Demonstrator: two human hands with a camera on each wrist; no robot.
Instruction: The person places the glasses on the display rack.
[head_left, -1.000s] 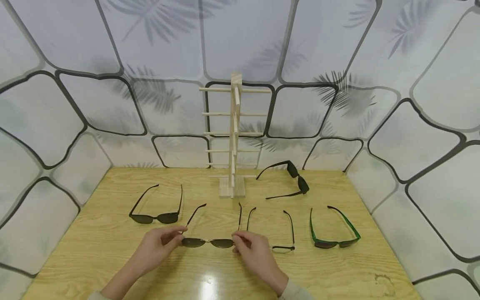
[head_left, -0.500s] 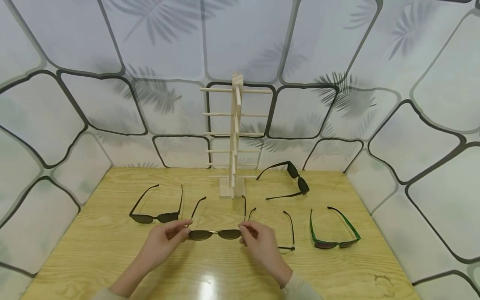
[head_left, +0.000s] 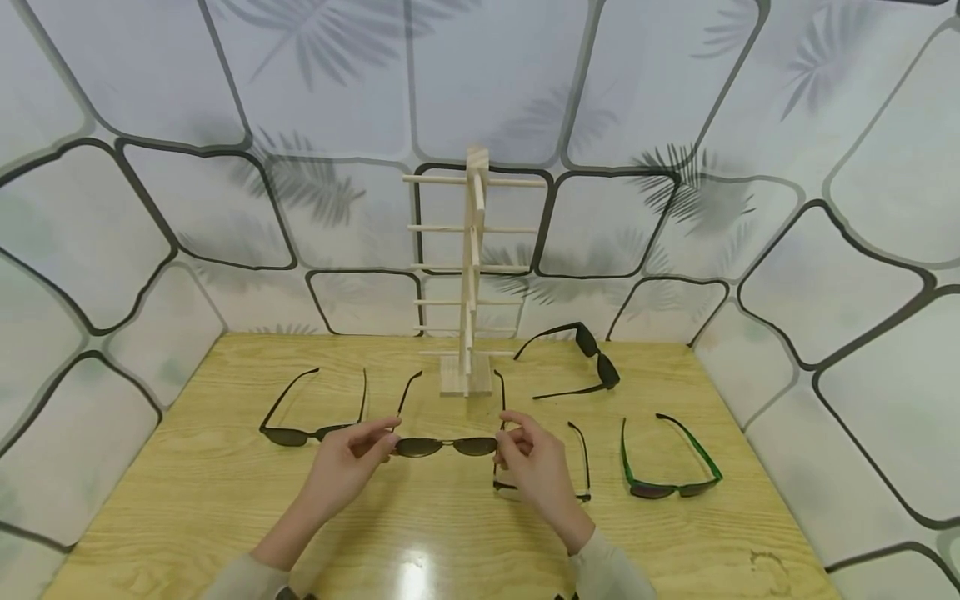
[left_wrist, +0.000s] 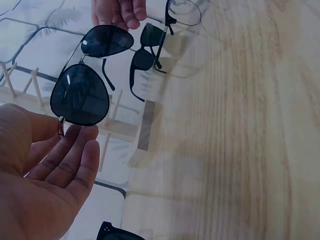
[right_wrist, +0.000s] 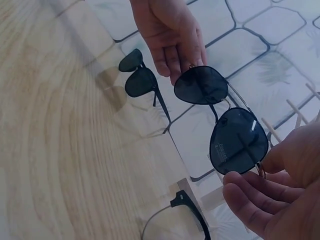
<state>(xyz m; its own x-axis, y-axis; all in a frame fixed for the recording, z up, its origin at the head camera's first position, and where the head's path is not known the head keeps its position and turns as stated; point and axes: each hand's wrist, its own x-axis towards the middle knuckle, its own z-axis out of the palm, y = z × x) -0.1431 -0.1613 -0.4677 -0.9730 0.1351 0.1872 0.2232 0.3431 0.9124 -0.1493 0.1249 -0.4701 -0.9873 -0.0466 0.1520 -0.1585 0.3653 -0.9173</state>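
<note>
A pair of dark aviator sunglasses (head_left: 420, 447) with a thin metal bridge is held up above the table, lenses toward me and temples pointing at the back. My left hand (head_left: 347, 467) pinches its left hinge between thumb and fingers; in the left wrist view the thumb presses the metal hinge near the lens (left_wrist: 80, 95). The right hinge is pinched by my right hand (head_left: 542, 467), and the right wrist view shows a faint printed mark on the near lens (right_wrist: 239, 142). Behind the sunglasses stands a wooden rack (head_left: 472, 250) with bare pegs.
Black sunglasses (head_left: 287, 437) lie at the left, partly behind my left hand. Clear-lens glasses (head_left: 587, 467) lie under my right hand. Green-framed sunglasses (head_left: 675, 490) rest at the right, black sunglasses (head_left: 597, 358) beside the rack's base. Patterned panels (head_left: 360, 300) enclose the table.
Both hands have raised the aviator sunglasses and carried them forward and slightly right, toward the rack. The other glasses and the rack stay put.
</note>
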